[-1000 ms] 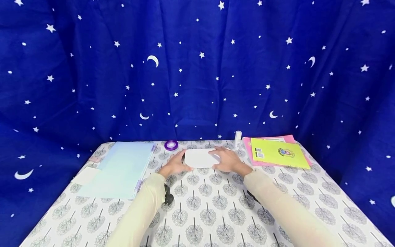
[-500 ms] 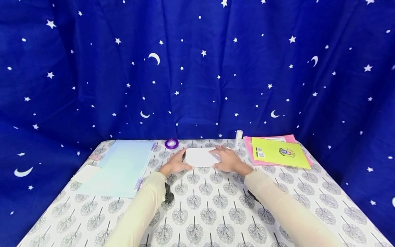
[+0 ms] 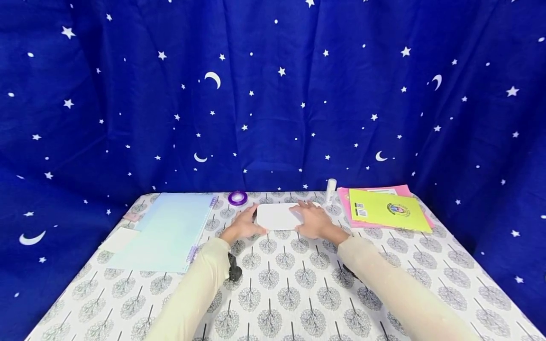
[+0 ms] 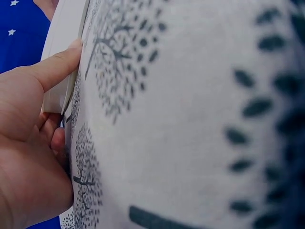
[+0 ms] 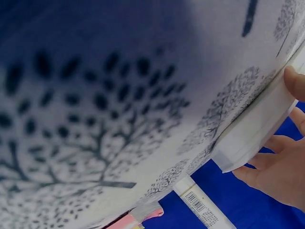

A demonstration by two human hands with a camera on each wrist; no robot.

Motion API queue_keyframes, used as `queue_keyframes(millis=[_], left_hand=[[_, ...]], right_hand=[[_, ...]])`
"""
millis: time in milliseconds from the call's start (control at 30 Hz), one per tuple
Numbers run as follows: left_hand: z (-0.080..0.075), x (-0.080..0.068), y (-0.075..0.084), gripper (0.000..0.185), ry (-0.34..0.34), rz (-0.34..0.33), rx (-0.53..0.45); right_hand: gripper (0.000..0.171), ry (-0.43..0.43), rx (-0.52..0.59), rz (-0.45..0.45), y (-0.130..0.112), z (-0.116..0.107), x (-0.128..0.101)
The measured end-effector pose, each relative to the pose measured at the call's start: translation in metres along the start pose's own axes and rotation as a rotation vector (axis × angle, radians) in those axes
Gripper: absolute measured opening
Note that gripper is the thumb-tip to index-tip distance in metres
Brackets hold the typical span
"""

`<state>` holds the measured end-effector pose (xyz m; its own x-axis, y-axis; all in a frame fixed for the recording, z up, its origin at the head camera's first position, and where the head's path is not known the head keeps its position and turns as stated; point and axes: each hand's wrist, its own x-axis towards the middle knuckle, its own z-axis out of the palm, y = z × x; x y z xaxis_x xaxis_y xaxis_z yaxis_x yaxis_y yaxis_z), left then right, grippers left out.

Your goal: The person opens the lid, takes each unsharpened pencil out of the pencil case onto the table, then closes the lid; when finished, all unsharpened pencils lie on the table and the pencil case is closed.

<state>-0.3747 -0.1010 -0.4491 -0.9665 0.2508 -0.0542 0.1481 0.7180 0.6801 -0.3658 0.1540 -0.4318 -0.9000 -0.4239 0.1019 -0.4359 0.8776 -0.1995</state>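
Note:
A flat white rectangular box (image 3: 277,217) with rounded corners lies on the patterned cloth, at the far middle of the table. My left hand (image 3: 244,224) grips its left end, with the thumb along the near side; in the left wrist view the fingers go behind the white box (image 4: 59,90). At the right end my right hand (image 3: 314,220) holds it, fingers over the top and thumb at the near edge. The right wrist view shows that thumb against the side of the box (image 5: 259,121). What the box contains cannot be seen.
A purple tape roll (image 3: 237,198) lies behind the left hand. Upright beyond the right hand stands a white tube (image 3: 330,191). Yellow (image 3: 379,210) and pink books (image 3: 403,190) lie right; a pale blue spiral notebook (image 3: 170,232) and white paper (image 3: 119,240) lie left.
Both hands keep their hold on the white box, which stays in place. Only the head view has shifted very slightly.

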Motion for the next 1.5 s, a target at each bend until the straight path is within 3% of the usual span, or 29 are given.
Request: queue_keyframes(millis=[200,1000,1133,1333,1500], left_hand=[[0.0,-0.001,0.002,0.107,0.017,0.02,-0.043],[0.0,-0.003,0.003,0.107,0.04,-0.016,-0.121],[-0.002,-0.005,0.001,0.109,0.029,-0.032,-0.114],[-0.005,-0.007,-0.002,0.11,0.07,-0.04,-0.085],[-0.001,-0.003,0.002,0.111,0.026,-0.015,-0.095]], right_hand=[[0.062,-0.011,-0.003,-0.003,-0.001,0.0,-0.002],[0.062,-0.018,-0.022,-0.035,0.004,0.001,0.0],[0.062,-0.014,-0.024,-0.024,0.001,0.0,0.0],[0.064,-0.006,-0.008,-0.062,-0.008,-0.003,0.004],[0.064,-0.031,-0.015,-0.026,-0.003,-0.008,-0.001]])
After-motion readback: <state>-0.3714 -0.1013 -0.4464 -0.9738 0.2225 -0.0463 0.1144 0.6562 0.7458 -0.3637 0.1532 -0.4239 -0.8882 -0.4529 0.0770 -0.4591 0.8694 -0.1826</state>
